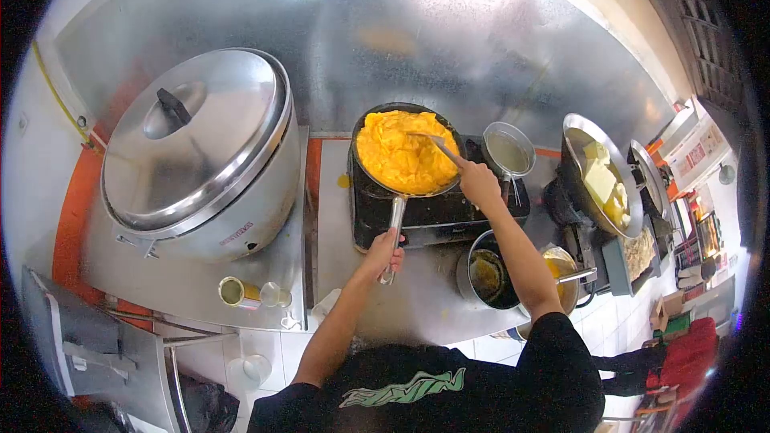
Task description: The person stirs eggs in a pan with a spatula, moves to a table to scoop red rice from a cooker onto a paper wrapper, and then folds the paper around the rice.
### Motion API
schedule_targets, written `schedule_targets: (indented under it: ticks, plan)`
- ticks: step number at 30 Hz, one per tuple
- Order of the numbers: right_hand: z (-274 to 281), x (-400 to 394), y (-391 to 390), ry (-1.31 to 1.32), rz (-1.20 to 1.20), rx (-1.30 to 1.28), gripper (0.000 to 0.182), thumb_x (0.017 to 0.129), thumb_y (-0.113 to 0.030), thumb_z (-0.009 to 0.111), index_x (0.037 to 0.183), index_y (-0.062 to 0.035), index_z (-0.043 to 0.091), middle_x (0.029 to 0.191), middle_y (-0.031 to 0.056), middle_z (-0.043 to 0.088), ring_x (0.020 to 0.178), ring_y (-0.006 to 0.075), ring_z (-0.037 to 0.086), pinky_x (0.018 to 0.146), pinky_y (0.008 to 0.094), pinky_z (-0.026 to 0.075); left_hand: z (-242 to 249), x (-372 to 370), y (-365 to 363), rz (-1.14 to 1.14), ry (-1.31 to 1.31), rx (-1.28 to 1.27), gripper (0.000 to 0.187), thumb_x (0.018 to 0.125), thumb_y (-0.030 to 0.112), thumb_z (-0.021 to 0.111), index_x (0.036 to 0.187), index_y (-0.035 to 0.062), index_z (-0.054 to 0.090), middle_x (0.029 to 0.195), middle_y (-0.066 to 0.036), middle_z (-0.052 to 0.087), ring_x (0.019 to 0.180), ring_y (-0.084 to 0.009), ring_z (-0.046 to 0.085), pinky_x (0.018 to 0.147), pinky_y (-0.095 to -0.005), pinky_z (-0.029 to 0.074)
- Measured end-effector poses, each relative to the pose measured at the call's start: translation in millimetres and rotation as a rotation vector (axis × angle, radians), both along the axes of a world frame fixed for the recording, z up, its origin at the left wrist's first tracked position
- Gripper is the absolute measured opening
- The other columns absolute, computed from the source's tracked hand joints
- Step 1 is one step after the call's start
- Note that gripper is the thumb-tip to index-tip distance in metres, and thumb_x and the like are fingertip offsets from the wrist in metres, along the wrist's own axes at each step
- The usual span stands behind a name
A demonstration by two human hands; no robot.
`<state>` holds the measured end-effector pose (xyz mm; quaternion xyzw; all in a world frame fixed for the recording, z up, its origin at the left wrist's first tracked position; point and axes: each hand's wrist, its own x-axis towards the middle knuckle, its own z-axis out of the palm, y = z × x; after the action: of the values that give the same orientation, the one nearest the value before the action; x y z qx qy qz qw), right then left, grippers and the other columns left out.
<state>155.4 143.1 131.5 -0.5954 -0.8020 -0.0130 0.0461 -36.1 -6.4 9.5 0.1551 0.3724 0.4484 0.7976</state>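
A dark frying pan point(398, 215) with a metal handle sits on a black portable stove point(441, 228). Bright yellow, folded scrambled egg point(397, 152) fills most of it. My left hand point(382, 257) is wrapped round the pan's handle near its end. In my right hand point(480, 184) is a spatula point(446, 149), held over the pan's right side with its tip in the egg. The spatula's far tip is partly hidden by the egg.
A large lidded rice cooker point(200, 148) stands left, with an open can point(239, 293) and clear cup point(275, 295) before it. To the right are a strainer point(510, 150), a dark pot point(468, 277), a yellow-filled pan point(568, 297) and a wok point(573, 124) holding pale blocks.
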Motion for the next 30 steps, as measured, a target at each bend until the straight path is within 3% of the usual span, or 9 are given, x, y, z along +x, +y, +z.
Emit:
schedule_targets:
  ticks: [6,8,11,14,20,24,30]
  plan:
    - [-13.1,-1.5,26.9,-0.061,0.044,-0.031,0.035,0.084,-0.017,0.044,0.118,-0.0187,0.052,0.084,0.019,0.061,0.077,0.0361,0.06,0.07,0.0465,0.048,-7.3,1.1,2.2,0.0,-0.024,0.0,0.039,0.09,0.047,0.038,0.096,0.0087,0.038,0.055,-0.001,0.036,0.041,-0.0084,0.032,0.037,-0.0246,0.031]
    - [32.6,-3.2,18.0,-0.112,0.174,-0.008,0.032,0.082,-0.016,0.047,0.113,-0.018,0.057,0.085,0.0192,0.062,0.076,0.0364,0.06,0.07,0.0445,0.048,-3.9,-2.0,4.1,0.005,-0.027,0.001,0.04,0.089,0.048,0.039,0.097,0.0086,0.038,0.055,-0.001,0.036,0.041,-0.0085,0.032,0.036,-0.0246,0.031]
    - [85.7,4.9,-2.6,-0.078,0.199,-0.103,0.032,0.081,-0.015,0.049,0.112,-0.018,0.057,0.088,0.0193,0.061,0.077,0.0366,0.06,0.07,0.0448,0.047,-2.8,0.7,3.3,0.011,-0.04,-0.011,0.04,0.089,0.048,0.039,0.097,0.0084,0.038,0.055,-0.001,0.036,0.04,-0.0085,0.031,0.036,-0.0246,0.03]
    - [125.9,12.3,-25.9,-0.221,0.221,-0.225,0.032,0.081,-0.015,0.05,0.112,-0.0189,0.057,0.091,0.0192,0.061,0.079,0.0362,0.06,0.071,0.0449,0.047,-7.1,2.6,5.2,0.022,-0.059,-0.025,0.04,0.09,0.047,0.038,0.097,0.0078,0.038,0.055,0.0,0.035,0.04,-0.0079,0.031,0.035,-0.024,0.03]
    - [81.4,6.4,-31.3,-0.401,0.212,-0.42,0.037,0.081,-0.013,0.046,0.116,-0.0216,0.054,0.096,0.0162,0.061,0.089,0.0346,0.058,0.075,0.0429,0.048,-4.9,2.6,3.0,0.01,-0.039,-0.015,0.039,0.09,0.047,0.037,0.097,0.0085,0.038,0.055,0.0,0.034,0.039,-0.0082,0.03,0.035,-0.0246,0.029]
    - [47.6,-11.9,-27.1,-0.311,0.125,-0.286,0.042,0.08,-0.012,0.046,0.121,-0.0218,0.046,0.096,0.02,0.059,0.089,0.0348,0.059,0.074,0.0444,0.048,-3.5,2.7,3.5,0.018,-0.036,-0.035,0.038,0.091,0.046,0.036,0.097,0.0087,0.038,0.056,0.0,0.034,0.04,-0.0079,0.03,0.036,-0.0246,0.029]
    - [26.3,-29.6,-2.4,-0.2,0.112,-0.199,0.033,0.081,-0.013,0.044,0.114,-0.0151,0.047,0.093,0.0196,0.059,0.086,0.0356,0.06,0.07,0.0459,0.049,-2.4,2.8,2.2,0.014,-0.034,-0.011,0.037,0.091,0.045,0.037,0.098,0.009,0.037,0.057,0.0,0.035,0.041,-0.0079,0.03,0.036,-0.0245,0.029]
